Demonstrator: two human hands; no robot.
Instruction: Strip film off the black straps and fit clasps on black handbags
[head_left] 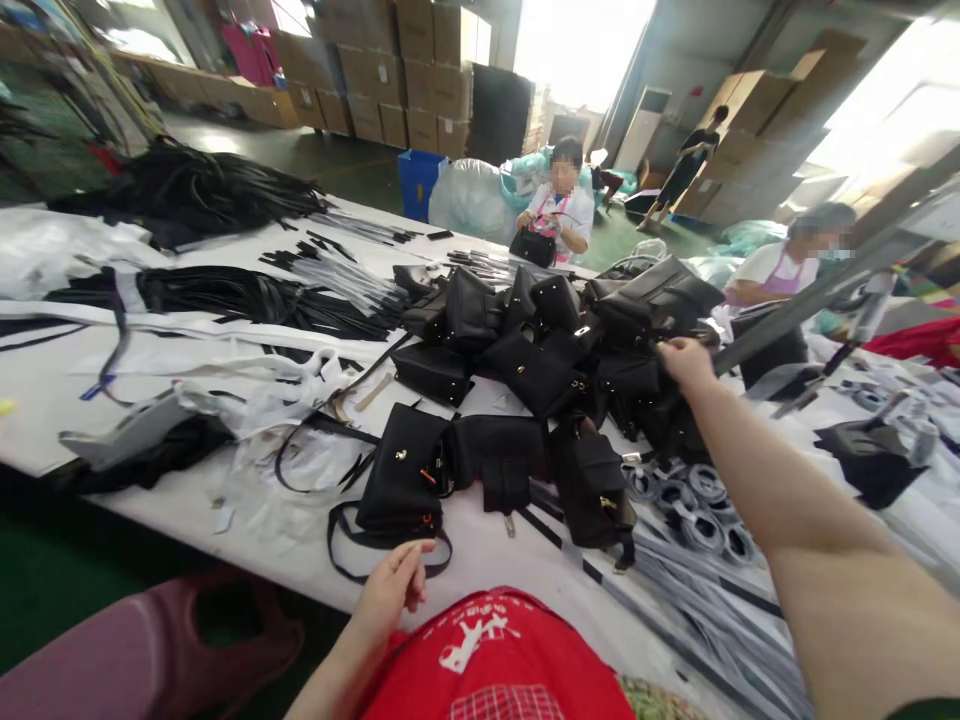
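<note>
A heap of black handbags (555, 350) lies on the white table (60, 390). My right hand (684, 362) reaches far out to the right side of the heap, fingers closed on a black bag (637, 378) there. My left hand (394, 585) rests at the table's near edge, fingers loosely curled and touching the strap loop (352, 560) of the nearest black handbag (405, 475). That bag lies flat with gold fittings showing.
Black straps (225, 290) and white strips cover the table's left. Rolled grey straps (697, 510) lie at the right. Two people work across the table; another stands at the back. Cardboard boxes (420, 80) line the far wall. A purple stool (150, 650) is at the lower left.
</note>
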